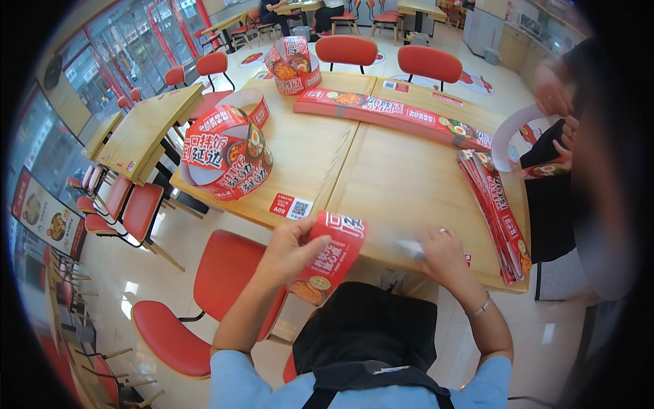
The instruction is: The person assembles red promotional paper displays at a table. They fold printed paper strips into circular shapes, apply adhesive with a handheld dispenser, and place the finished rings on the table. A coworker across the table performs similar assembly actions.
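Pinched between thumb and fingers of my left hand [289, 255] is a red printed paper strip [332, 262], held at the near edge of the wooden table [402, 191]. My right hand [446, 255] is closed a little to the right. At its fingertips is a pale, motion-blurred piece that looks like the strip's other end, though the blur hides the detail. Several similar strips are curled into rings [231, 167] at the table's left side. Another ring of rolled strip [294, 65] stands at the far left corner.
A long flat stack of strips [395, 109] lies across the far side. A fanned pile [497, 211] runs along the right edge. A co-worker's hands [555, 92] hold a curved strip [511, 133] there. A red chair [231, 273] stands close on my left.
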{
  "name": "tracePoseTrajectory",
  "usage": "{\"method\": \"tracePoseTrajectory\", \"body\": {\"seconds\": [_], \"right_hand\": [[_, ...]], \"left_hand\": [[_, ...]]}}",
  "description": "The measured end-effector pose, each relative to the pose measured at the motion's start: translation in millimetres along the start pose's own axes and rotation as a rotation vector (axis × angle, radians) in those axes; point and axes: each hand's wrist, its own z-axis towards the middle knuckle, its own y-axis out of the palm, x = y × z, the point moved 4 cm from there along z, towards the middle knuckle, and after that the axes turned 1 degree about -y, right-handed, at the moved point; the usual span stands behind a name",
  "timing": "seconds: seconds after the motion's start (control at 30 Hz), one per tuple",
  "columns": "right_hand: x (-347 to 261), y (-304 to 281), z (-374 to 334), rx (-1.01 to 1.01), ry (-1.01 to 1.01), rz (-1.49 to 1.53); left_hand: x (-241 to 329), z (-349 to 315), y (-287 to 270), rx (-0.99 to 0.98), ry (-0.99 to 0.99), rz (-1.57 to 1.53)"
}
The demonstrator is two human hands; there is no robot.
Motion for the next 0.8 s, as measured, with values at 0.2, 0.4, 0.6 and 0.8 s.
{"method": "tracePoseTrajectory", "body": {"seconds": [0.2, 0.4, 0.6, 0.8], "right_hand": [[-9, 28, 71, 0.134, -0.006, 0.068], [-73, -2, 43, 0.543, -0.502, -0.061], [-55, -106, -1, 0.725, -0.581, 0.252], [-22, -129, 97, 0.165, -0.404, 0.986]], "left_hand": [[139, 58, 69, -0.052, 0.703, 0.875], [103, 145, 192, -0.070, 0.825, 1.118], [-4, 162, 243, -0.230, 0.880, 1.011], [-15, 114, 135, -0.251, 0.684, 0.292]]}}
